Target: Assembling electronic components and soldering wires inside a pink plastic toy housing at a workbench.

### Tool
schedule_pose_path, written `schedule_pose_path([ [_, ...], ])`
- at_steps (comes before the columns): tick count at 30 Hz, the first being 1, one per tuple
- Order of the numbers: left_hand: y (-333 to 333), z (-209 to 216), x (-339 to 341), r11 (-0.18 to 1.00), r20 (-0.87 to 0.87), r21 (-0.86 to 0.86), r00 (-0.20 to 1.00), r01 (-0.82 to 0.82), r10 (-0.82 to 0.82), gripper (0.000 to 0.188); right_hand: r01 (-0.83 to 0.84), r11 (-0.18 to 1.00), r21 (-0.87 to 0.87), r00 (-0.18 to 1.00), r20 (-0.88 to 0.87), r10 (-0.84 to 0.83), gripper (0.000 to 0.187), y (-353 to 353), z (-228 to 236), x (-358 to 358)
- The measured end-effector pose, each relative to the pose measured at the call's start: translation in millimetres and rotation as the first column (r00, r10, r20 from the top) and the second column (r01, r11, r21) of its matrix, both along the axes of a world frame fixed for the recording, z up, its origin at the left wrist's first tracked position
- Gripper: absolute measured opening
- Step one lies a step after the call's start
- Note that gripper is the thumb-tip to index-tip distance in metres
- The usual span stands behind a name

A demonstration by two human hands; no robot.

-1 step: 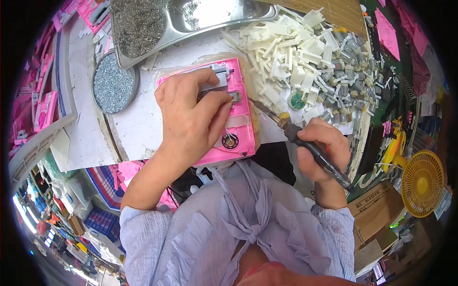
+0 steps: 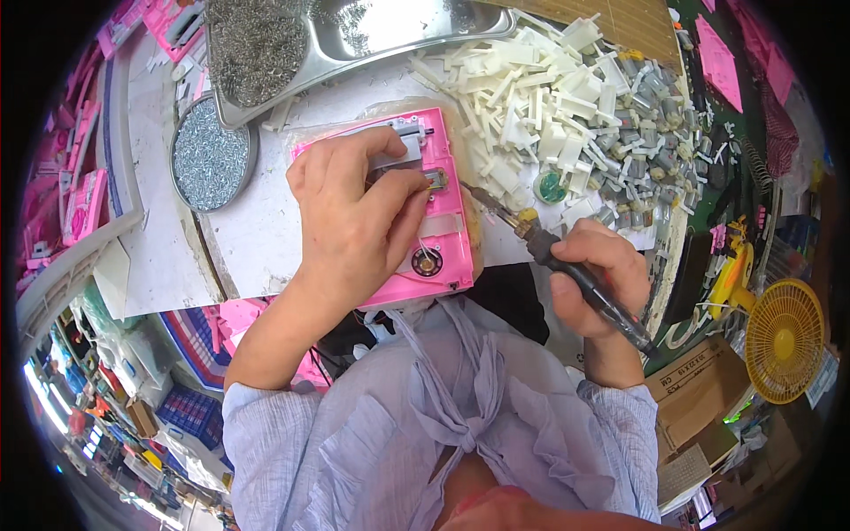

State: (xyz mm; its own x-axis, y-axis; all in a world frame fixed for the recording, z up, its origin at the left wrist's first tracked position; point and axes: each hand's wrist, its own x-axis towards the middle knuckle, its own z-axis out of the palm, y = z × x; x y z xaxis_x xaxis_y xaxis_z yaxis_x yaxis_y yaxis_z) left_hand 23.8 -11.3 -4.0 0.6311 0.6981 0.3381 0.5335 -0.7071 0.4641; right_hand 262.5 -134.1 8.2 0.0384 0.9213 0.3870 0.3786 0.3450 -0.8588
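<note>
A pink plastic housing (image 2: 453, 232) lies on the table before me, with a white part, a small metal piece (image 2: 435, 180) and a round black speaker-like disc (image 2: 427, 261) in it. My left hand (image 2: 347, 202) bends over its upper left side. The index finger touches the white part, and the thumb tip is beside the metal piece. Whatever those fingers grip is hidden under them. On the right, my right hand (image 2: 606, 274) is closed round the black handle of a soldering iron (image 2: 580, 281). Its narrow tip points up and left, close to the housing's right edge.
Behind the housing stand a metal tray (image 2: 482, 22) with small metal parts and a round dish (image 2: 251, 181) of screws. White plastic pieces (image 2: 549, 97) and small grey motors (image 2: 642, 133) are heaped at the right. A yellow fan (image 2: 784, 341) stands farther right.
</note>
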Motion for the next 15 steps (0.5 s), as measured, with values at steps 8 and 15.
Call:
schedule_pose_path([
  [8, -0.7, -1.5, -1.7, 1.0, -0.007, 0.005, 1.0, 0.002, -0.002, 0.018, 0.004, 1.0, 0.014, 1.0, 0.015, -0.005, 0.026, -0.5, -0.2, -0.3],
  [15, -0.9, -0.4, -0.1, 1.0, 0.001, 0.014, 1.0, -0.001, 0.001, 0.018, -0.002, 1.0, 0.007, 1.0, 0.004, 0.002, 0.026, -1.1, -0.7, 0.3],
])
